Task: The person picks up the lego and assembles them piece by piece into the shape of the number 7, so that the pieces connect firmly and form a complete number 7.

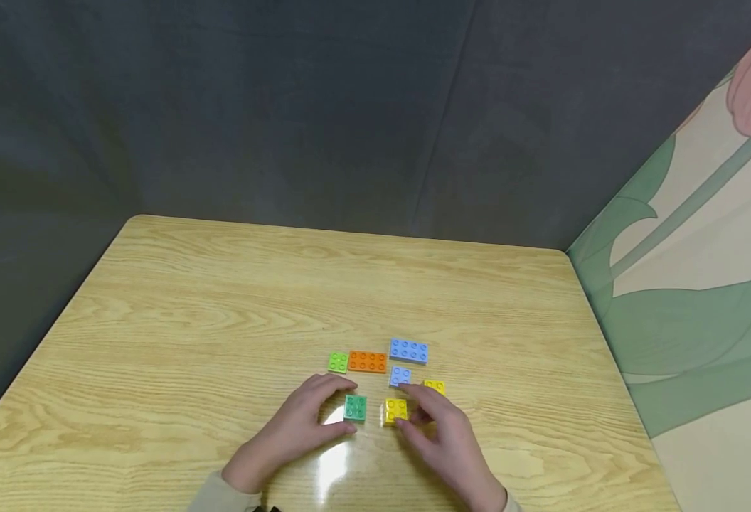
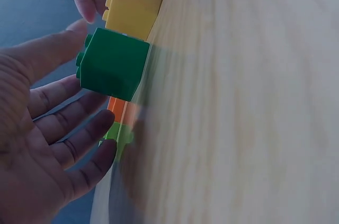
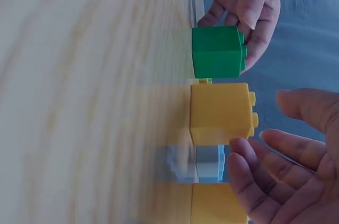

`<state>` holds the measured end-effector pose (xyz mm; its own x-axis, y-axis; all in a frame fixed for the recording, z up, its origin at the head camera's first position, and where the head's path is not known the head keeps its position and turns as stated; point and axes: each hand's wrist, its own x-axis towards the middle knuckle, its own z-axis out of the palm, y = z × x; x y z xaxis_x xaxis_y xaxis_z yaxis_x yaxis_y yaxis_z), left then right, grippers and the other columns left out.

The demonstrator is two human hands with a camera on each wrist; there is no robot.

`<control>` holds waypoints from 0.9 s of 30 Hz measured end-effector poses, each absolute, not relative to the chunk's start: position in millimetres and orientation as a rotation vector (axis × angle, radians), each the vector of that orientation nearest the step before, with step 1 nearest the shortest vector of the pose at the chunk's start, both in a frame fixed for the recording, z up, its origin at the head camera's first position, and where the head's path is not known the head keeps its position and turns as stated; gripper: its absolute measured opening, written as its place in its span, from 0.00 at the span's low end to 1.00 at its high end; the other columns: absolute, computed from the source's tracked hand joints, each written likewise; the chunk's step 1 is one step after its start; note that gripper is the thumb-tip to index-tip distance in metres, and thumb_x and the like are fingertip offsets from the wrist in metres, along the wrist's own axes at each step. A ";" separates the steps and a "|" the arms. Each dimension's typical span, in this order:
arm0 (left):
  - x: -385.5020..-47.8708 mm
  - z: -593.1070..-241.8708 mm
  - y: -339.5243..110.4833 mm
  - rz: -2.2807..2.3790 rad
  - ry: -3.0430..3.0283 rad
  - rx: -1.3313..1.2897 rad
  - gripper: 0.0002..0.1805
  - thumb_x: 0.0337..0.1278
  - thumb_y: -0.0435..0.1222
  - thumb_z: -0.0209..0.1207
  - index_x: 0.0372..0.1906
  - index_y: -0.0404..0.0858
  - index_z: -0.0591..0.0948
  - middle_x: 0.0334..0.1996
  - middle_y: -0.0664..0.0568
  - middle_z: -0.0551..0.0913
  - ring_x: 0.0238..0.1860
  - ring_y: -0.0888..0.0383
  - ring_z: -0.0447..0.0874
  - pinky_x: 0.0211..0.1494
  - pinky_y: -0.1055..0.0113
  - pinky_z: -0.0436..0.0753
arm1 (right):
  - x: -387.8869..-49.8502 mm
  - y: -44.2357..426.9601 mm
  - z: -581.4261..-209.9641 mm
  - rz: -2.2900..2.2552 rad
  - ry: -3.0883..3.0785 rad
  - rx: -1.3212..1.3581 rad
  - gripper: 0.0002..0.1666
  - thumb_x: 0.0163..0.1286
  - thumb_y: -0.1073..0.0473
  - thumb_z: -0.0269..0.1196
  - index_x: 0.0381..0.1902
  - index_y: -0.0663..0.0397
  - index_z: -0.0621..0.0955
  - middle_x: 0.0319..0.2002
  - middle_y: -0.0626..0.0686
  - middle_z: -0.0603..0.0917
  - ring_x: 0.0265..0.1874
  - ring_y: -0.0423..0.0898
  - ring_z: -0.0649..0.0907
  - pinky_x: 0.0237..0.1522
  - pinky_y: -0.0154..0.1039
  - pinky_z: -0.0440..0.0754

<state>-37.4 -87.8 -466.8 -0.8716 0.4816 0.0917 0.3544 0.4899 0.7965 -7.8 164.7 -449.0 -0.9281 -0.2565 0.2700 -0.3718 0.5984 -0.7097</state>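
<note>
My left hand (image 1: 301, 418) curves around a dark green square toy brick (image 1: 355, 408), thumb and fingers spread to either side. In the left wrist view the fingers (image 2: 69, 123) do not close on that brick. My right hand (image 1: 444, 438) is at the right of a yellow square brick (image 1: 396, 412). The right wrist view shows a gap between its thumb and this yellow brick (image 3: 220, 113), and fingertips close to the brick's lower edge; whether they touch it I cannot tell. Both bricks stand studs up on the table, a small gap between them.
Behind the hands lie a light green square brick (image 1: 338, 362), an orange long brick (image 1: 368, 361), a blue long brick (image 1: 409, 350) and a blue square brick (image 1: 400, 375). A second yellow brick (image 1: 435, 387) is partly hidden by my right hand. The wooden table (image 1: 235, 299) meets dark cloth behind.
</note>
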 end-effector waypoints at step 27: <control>-36.3 -473.1 -81.3 1.255 2.644 0.701 0.22 0.53 0.43 0.69 0.53 0.45 0.80 0.51 0.63 0.81 0.52 0.61 0.75 0.59 0.57 0.75 | -16.1 158.0 -443.6 1.070 -2.961 0.518 0.24 0.57 0.65 0.73 0.53 0.58 0.82 0.29 0.41 0.76 0.26 0.35 0.73 0.28 0.30 0.74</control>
